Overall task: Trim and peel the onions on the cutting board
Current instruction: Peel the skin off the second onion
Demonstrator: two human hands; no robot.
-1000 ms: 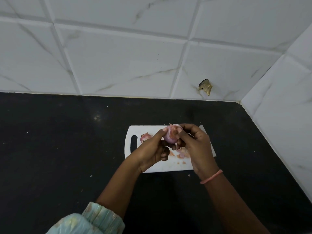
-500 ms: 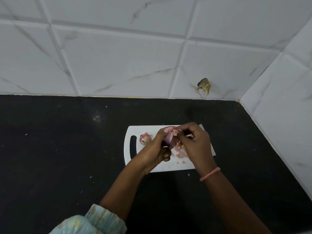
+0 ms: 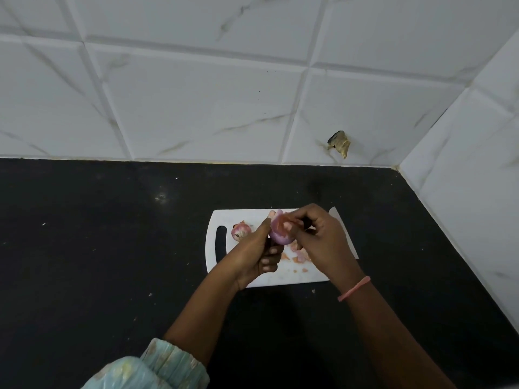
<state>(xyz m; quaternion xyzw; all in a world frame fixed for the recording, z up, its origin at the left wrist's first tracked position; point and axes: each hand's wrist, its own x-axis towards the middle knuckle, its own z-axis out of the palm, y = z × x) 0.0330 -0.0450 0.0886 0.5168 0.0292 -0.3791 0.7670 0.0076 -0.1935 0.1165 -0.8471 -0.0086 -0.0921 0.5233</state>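
Between both hands above the cutting board (image 3: pixel 280 279), the left hand (image 3: pixel 254 252) cups the onion (image 3: pixel 280 233) while the right hand (image 3: pixel 323 238), touching its right side, pinches loose skin.

A black countertop (image 3: pixel 112 248) is seen running to a white tiled wall at the back and right. A white cutting board (image 3: pixel 280 277) with a handle slot is laid flat on it, well apart from both walls. Small pale specks (image 3: pixel 43 224) are scattered over the dark surface around the board
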